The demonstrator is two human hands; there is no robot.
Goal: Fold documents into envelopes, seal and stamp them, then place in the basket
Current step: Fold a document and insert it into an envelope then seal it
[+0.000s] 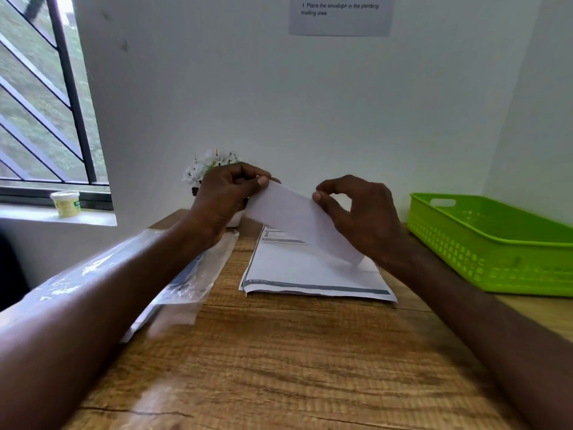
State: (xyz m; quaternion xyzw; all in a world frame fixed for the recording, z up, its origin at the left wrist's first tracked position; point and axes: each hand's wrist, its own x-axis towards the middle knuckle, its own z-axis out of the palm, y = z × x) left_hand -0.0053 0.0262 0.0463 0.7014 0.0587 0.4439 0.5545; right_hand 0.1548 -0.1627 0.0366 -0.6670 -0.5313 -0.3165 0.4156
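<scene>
The person holds a white folded paper (297,218) up in the air over the bench (279,352). It could be an envelope; I cannot tell which. The left hand (229,193) pinches its top left corner, and the right hand (356,212) pinches its upper edge with thumb and fingers curled.

The paper is thin and bendy, so I think it could crease crooked or slip out if one hand lets go. It hangs tilted, with its low end just above the stack of printed documents (313,274). If it drags across that stack, the top sheets may slide toward the front edge.

Behind the left hand sits a little pot of white flowers (207,169), very close. A quick pull back could knock it over. A clear plastic packet (192,274) lies under the left arm and looks slippery.

The green basket (496,243) waits at the right, near the wall, with nothing showing inside. The front of the bench gives the most open room.
</scene>
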